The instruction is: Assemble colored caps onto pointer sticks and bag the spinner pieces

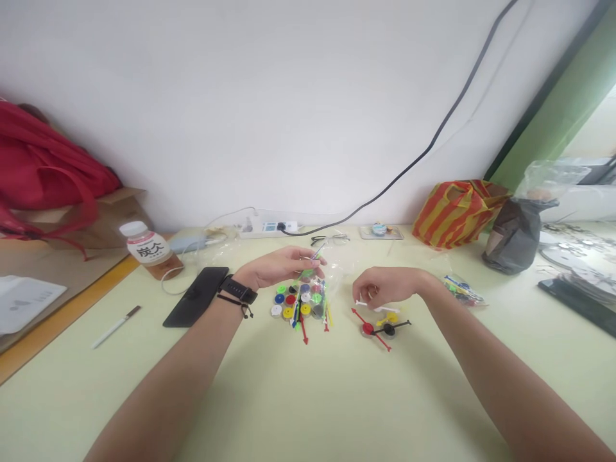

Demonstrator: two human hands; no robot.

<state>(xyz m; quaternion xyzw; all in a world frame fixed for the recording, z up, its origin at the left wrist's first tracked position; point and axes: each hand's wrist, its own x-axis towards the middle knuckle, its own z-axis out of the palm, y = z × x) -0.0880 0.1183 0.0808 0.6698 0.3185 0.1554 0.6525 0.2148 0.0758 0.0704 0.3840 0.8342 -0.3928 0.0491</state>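
Pinches with the left hand (282, 266), fingers closed, the top of the clear bag (301, 305) mid-surface (308, 398), mostly full of coloured discs and sticks, and curls the right hand (385, 287) fingers round a white stick (380, 309), just beyond the few laid-out discs (382, 328).

Both bare forearms reach forward from the lower corners and converge toward the middle. The left hand (282, 266) is raised a little, palm turned inward, with thumb and fingers (308, 258) pinched together at their tips. The right hand (385, 287) sits lower, knuckles up and wrist bent, its fingers curled under into a loose fist, apart from the left.
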